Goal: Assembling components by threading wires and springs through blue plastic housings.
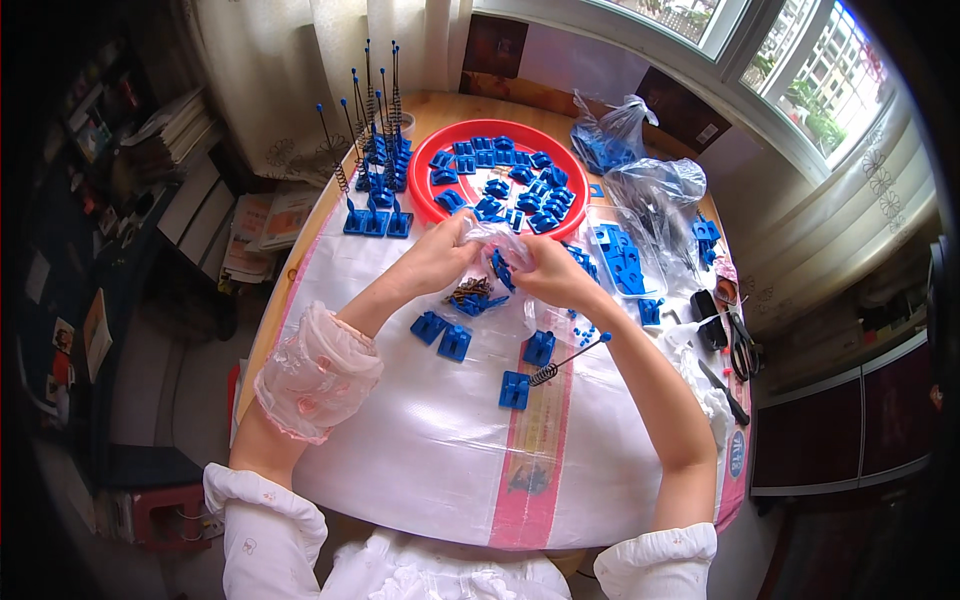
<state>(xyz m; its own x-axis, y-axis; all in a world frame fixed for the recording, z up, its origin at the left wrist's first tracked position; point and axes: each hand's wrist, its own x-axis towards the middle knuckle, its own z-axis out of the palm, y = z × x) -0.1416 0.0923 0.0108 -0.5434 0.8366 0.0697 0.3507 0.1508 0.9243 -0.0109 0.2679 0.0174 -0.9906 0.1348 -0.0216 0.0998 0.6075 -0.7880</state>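
My left hand [442,258] and my right hand [552,274] both pinch the gathered edge of a clear plastic bag [492,234] over the middle of the table. Small blue plastic parts [502,268] show at the bag's mouth, between my hands. Just below lie a small heap of dark coiled springs [470,294] and more blue parts; whether these are inside the bag I cannot tell. Nearer me are two blue plastic bases [455,342]. To their right, a blue base with a spring and a ball-tipped rod [516,390] lies tilted beside another blue base [539,347].
A red round tray [420,200] full of blue pieces stands beyond my hands. Spring-rod assemblies [376,190] stand upright at the far left. On the right are a clear box [600,215], plastic bags [655,185], scissors [742,345] and a knife [724,394].
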